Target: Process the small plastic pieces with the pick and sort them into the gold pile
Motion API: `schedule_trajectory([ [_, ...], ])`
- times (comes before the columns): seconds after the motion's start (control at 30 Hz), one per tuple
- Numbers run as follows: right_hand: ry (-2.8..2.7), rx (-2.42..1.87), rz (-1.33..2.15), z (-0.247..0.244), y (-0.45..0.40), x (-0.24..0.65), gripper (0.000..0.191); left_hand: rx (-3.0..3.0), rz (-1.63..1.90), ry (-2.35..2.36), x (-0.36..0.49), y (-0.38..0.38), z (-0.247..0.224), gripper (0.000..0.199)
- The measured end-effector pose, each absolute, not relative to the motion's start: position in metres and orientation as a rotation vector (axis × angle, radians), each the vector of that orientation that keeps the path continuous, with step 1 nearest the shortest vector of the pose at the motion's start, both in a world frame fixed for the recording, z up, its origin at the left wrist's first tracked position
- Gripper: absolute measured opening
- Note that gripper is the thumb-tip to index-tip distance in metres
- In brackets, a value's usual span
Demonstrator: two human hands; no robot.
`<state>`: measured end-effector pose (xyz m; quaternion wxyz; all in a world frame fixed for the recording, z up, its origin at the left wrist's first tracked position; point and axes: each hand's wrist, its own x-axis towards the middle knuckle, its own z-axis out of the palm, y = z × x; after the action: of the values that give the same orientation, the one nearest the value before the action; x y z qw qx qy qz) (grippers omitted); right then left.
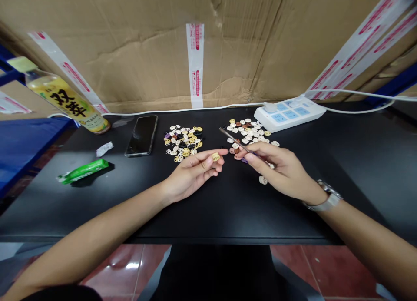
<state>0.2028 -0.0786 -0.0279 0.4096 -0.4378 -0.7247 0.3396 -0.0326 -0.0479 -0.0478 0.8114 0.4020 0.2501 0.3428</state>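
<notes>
Between the thumb and fingers of my left hand (pixel 192 173) is a small yellow oval piece with holes, like a cord toggle (pixel 215 157). My right hand (pixel 280 168) grips a thin metal tool (pixel 235 140) like a screwdriver shaft, its tip pointing up and left above the table. The handle is mostly hidden in my palm. Behind my left hand lies a pile of white, yellow, black and purple pieces (pixel 184 140). A second pile of white, brown, pink and yellow pieces (pixel 249 131) spreads behind and partly under my right hand.
A white power strip (pixel 289 113) with a cable stands at the back right of the black table (pixel 202 218). On the left are a phone (pixel 141 136), a green wrapped packet (pixel 84 170), a crumpled wrapper (pixel 104 149) and a leaning drink bottle (pixel 68 97). Cardboard (pixel 146 53) closes off the back.
</notes>
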Motion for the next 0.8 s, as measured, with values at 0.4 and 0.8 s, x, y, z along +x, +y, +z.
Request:
schedule_trajectory([
  [0.4,-2.18,-1.132,0.327,-0.025,-0.08,0.222,0.018,0.751,0.81,0.529,-0.03,-0.048,-0.053,0.019],
  [0.8,-2.297,-1.098,0.055,-0.032,-0.084,0.217,0.023,0.755,0.821,0.555,-0.028,-0.048,-0.056,0.02],
])
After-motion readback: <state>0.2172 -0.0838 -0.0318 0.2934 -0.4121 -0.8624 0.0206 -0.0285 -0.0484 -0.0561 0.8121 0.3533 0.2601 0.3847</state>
